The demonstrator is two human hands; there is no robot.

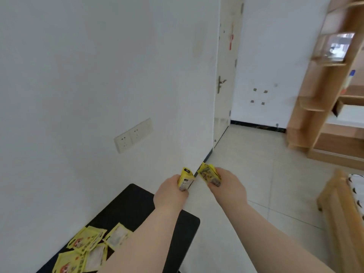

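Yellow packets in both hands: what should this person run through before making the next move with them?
1. Left hand has a firm hold on the left packet: ok, its fingers are curled round it.
2. Right hand has a firm hold on the right packet: ok, gripped the same way.
3. The two held packets are apart: ok, there is a gap between them.
4. The held packets are over the black table: not ok, both appear past its far edge, toward the wall.
5. The right hand holds only one packet: cannot tell, too blurred.
6. Loose yellow packets are safely on the table: ok, they lie overlapping in a pile.
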